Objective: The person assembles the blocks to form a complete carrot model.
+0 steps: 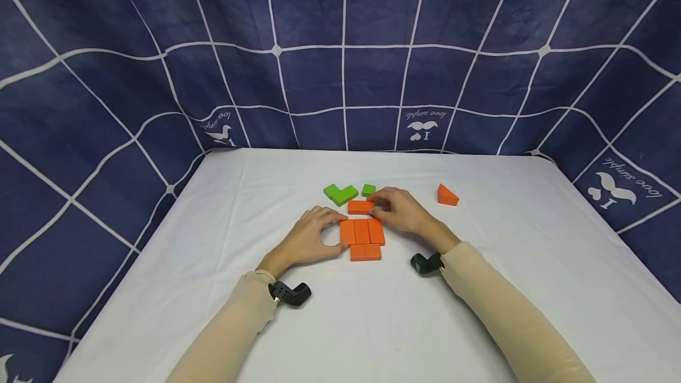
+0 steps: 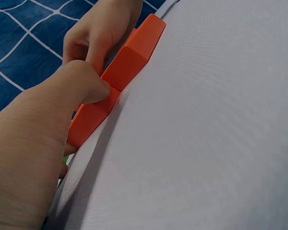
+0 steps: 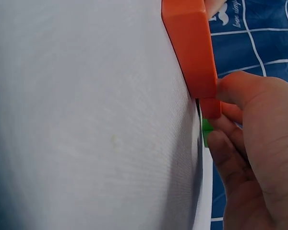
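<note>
On the white tabletop, three upright-laid orange blocks (image 1: 362,231) lie side by side, with two smaller orange blocks (image 1: 365,252) against their near edge. My left hand (image 1: 311,235) holds the leftmost block of the three (image 2: 90,125) between thumb and index finger, thumb at its near end and finger at its far end. Just beyond the row lies a crosswise orange block (image 1: 359,207). The right hand (image 1: 399,210) pinches this block at its right end, thumb on the near side and fingers on the far side. A narrow white gap separates it from the row.
Behind the orange blocks lie green blocks (image 1: 345,195), two touching at the left and a small green one (image 1: 369,190) near the right fingers. An orange triangular block (image 1: 447,195) stands farther right. A blue checked cloth (image 1: 372,75) hangs along the back and sides.
</note>
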A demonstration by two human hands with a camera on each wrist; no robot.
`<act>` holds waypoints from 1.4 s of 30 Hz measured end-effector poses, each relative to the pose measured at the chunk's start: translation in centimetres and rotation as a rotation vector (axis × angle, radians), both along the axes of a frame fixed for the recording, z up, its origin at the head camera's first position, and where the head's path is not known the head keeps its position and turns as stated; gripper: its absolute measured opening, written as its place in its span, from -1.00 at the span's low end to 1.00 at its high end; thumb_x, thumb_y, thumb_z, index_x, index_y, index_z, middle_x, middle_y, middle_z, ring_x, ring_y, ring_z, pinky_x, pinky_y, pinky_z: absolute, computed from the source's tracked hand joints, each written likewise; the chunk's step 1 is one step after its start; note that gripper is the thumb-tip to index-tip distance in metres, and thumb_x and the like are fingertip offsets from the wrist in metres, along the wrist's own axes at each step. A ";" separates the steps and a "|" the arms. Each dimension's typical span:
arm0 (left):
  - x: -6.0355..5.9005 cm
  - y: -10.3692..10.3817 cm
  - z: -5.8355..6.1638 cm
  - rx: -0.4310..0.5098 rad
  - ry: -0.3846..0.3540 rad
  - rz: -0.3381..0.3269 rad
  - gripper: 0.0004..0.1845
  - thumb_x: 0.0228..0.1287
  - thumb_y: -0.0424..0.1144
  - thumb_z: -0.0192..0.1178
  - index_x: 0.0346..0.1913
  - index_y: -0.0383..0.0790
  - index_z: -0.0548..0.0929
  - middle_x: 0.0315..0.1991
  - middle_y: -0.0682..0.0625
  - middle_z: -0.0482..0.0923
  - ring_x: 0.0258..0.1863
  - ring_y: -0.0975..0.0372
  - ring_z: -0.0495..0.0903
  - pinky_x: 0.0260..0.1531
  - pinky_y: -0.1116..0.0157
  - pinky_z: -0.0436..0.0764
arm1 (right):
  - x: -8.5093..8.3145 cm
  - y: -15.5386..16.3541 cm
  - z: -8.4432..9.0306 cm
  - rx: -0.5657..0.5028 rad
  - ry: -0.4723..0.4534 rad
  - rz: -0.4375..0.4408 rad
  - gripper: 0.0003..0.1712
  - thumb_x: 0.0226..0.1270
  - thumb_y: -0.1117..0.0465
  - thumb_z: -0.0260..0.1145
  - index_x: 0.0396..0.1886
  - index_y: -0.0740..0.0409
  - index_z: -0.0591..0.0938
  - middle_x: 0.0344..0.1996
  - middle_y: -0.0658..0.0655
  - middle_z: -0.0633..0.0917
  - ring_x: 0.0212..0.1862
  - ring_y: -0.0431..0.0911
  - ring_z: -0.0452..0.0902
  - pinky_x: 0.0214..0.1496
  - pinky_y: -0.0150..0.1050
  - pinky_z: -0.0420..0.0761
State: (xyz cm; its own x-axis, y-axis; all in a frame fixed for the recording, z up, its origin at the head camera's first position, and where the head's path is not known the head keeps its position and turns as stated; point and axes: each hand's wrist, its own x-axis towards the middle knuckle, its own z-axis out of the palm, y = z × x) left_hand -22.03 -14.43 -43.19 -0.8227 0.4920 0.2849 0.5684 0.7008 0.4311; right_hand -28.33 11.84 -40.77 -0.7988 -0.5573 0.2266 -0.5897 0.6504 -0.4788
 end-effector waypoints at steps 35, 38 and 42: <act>-0.1 -0.1 0.0 -0.005 -0.013 0.001 -0.40 0.03 0.20 0.28 0.18 0.13 0.55 0.09 0.18 0.50 0.10 0.31 0.37 0.14 0.19 0.36 | 5.3 2.8 0.3 -0.242 -0.082 0.063 -0.71 0.16 0.16 0.41 -0.09 -0.13 0.65 -0.26 -0.16 0.65 -0.23 -0.24 0.55 -0.07 -0.29 0.58; -0.1 -0.1 0.0 -0.003 -0.008 -0.002 -0.40 0.03 0.19 0.28 0.18 0.12 0.55 0.09 0.18 0.51 0.09 0.31 0.38 0.13 0.19 0.36 | 6.0 2.8 0.4 -0.256 -0.089 0.084 -0.70 0.15 0.17 0.42 -0.09 -0.11 0.66 -0.24 -0.15 0.66 -0.23 -0.22 0.56 -0.09 -0.27 0.58; -0.1 0.0 0.0 -0.004 -0.012 -0.003 -0.40 0.03 0.19 0.28 0.18 0.12 0.55 0.08 0.18 0.50 0.09 0.31 0.38 0.14 0.19 0.36 | 6.7 2.9 0.4 -0.255 -0.089 0.108 -0.69 0.13 0.18 0.43 -0.10 -0.10 0.65 -0.22 -0.15 0.67 -0.24 -0.22 0.57 -0.11 -0.28 0.58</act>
